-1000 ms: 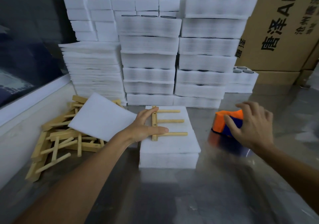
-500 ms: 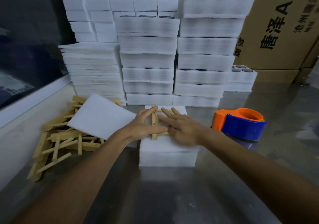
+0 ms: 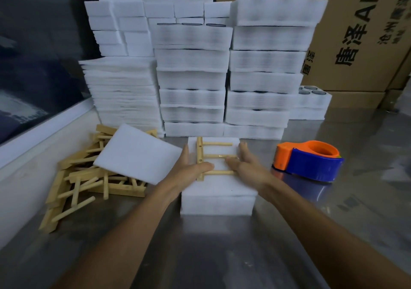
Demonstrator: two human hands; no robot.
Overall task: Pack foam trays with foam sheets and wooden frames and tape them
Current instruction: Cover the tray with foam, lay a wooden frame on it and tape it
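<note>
Steel bench: my right hand has left the tape dispenser; both hands, left hand included, fingers straight, square the wooden frame on the foam tray before taping.

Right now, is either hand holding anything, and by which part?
Both hands, left and right, steady the wooden frame on the foam tray: left thumb across its side rail, right thumb on the dowel ends.

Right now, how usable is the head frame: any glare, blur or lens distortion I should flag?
Head view: dim, bluish light; the steel table shows soft glare and reflections near the tape dispenser. Wide-angle bending tilts the foam stacks and cartons at the edges. Both hands, left hand and right hand, and the wooden frame are reasonably sharp.
</note>
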